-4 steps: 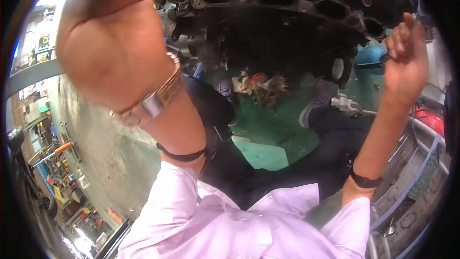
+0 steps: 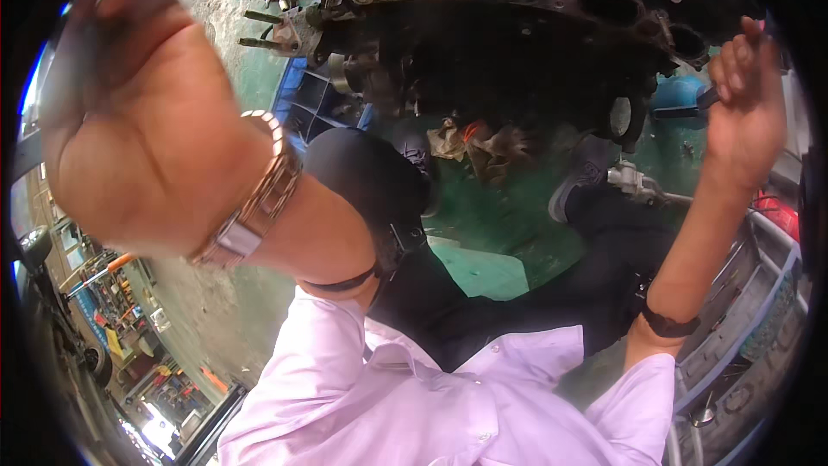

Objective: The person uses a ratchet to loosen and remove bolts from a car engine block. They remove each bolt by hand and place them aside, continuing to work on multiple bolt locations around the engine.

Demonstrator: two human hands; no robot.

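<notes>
Across the top is a dark, greasy engine [image 2: 509, 34] with a row of oval ports. Raised close to the camera at the upper left, my left hand [image 2: 142, 134] shows its palm side and wears a metal watch [image 2: 254, 207]. Its fingers are dark and smeared near the rim, so their grip does not show. Beyond the engine's right end, my right hand [image 2: 743, 95] has its fingers curled closed. A short dark piece [image 2: 708, 98] sticks out at their left side; its kind is unclear.
A blue divided tray [image 2: 315, 99] lies on the green floor left of the engine. Below the engine are crumpled gloves or rags [image 2: 483, 147]. A blue container [image 2: 677, 95] and a metal part [image 2: 634, 179] lie at the right. Tools [image 2: 129, 324] crowd the far left.
My left hand has swung left, away from the engine, baring the blue tray and the engine's left end. My right hand remains closed, slightly farther right in view.
</notes>
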